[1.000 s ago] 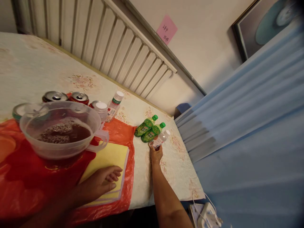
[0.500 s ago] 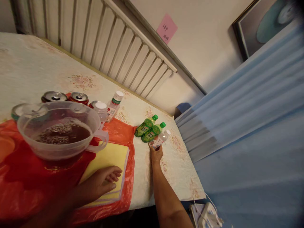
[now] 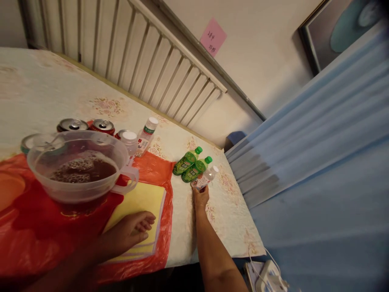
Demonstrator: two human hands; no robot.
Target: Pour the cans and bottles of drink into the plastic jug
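My right hand point(image 3: 201, 197) is wrapped round the lower part of a clear bottle point(image 3: 208, 177) with a white cap and a printed label. Two green bottles point(image 3: 194, 170) stand side by side just left of it. Over the yellow cloths point(image 3: 152, 197) hovers or rests my left hand point(image 3: 138, 229), fingers loosely curled but apart, with nothing in it. Left of that hand, a clear plastic jug point(image 3: 82, 192) with a handle holds dark, foamy liquid.
Behind the jug are opened cans point(image 3: 102, 126) and two white-capped bottles point(image 3: 146, 136). Red plastic point(image 3: 165, 239) lies under the cloths. An orange object point(image 3: 11, 190) is at far left. A blue curtain point(image 3: 319, 182) hangs beyond the table's right edge.
The view has shifted slightly, so the jug and cans appear a little further right. Both hands keep nearly the same pose, the right still at the bottle.
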